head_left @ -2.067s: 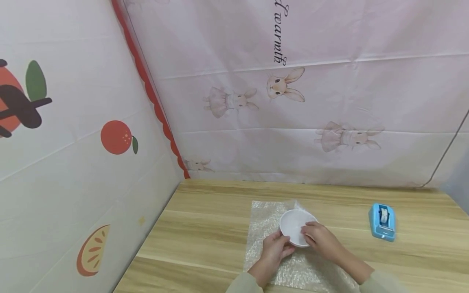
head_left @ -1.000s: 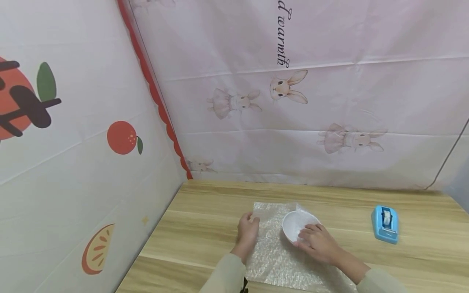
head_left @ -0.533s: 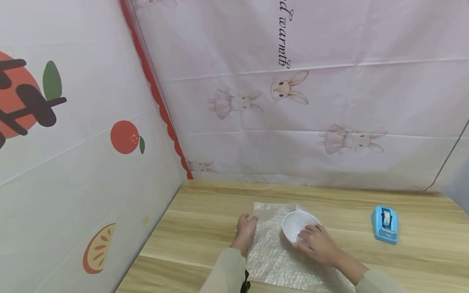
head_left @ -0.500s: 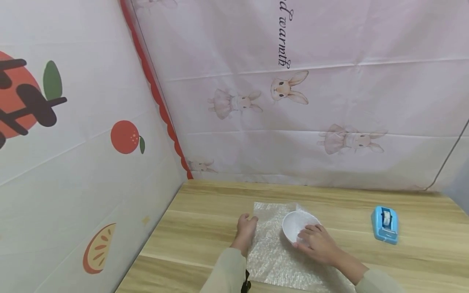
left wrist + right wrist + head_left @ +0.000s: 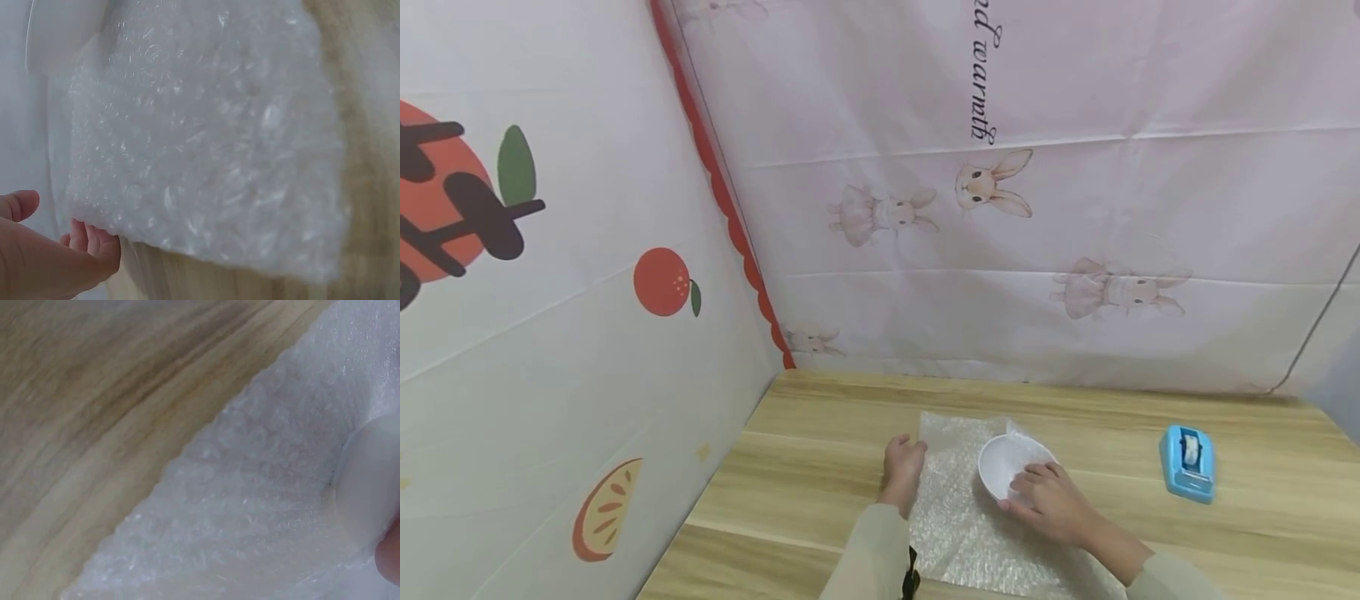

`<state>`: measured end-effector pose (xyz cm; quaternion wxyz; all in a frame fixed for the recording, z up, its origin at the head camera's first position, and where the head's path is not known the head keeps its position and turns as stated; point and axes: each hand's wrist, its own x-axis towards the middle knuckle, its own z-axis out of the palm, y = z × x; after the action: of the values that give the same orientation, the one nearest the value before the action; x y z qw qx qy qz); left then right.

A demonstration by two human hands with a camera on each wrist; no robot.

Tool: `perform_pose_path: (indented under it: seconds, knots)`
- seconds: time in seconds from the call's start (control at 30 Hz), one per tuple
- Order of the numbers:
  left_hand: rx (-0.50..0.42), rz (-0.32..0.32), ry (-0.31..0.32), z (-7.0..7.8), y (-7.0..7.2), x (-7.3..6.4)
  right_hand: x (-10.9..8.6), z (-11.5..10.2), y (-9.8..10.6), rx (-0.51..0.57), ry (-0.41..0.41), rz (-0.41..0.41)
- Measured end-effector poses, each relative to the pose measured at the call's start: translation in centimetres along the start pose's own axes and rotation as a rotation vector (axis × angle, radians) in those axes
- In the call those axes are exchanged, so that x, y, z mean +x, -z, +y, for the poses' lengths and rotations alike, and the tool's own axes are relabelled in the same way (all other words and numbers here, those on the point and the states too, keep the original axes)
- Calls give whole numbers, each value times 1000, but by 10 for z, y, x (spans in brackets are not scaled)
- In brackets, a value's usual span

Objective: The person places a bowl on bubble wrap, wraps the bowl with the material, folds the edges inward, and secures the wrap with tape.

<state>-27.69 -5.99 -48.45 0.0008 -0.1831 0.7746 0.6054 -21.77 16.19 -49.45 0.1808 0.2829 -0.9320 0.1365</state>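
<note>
A white bowl [image 5: 997,465] sits on a sheet of bubble wrap [image 5: 951,521], and a flap of the wrap is folded over its far right rim. My right hand [image 5: 1054,504] grips the near right side of the bowl, fingers inside and thumb at the rim. In the right wrist view only a fingertip [image 5: 389,556] shows beside the bowl's wall [image 5: 372,481]. My left hand [image 5: 902,471] is at the sheet's left edge. The left wrist view has its fingers [image 5: 94,242] tucked at the edge of the wrap, with the thumb held apart.
A blue tape dispenser [image 5: 1187,464] with a roll of tape stands on the wooden table [image 5: 805,467], to the right of the wrap. Printed cloths hang behind the table and along its left side.
My left hand has let go of the bowl and moved left to the sheet's edge, where it has stayed almost still. The right hand keeps its place at the bowl.
</note>
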Motion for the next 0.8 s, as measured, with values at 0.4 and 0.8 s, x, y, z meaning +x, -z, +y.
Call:
perform_pose_path:
  seconds: [0.4,0.8]
  knots:
    - [146,98,-42,-2,-9,10,4,0,-3,14,-1,-31]
    - [58,104,-198,4,-20,17,1,2,-2,8,-21,-15]
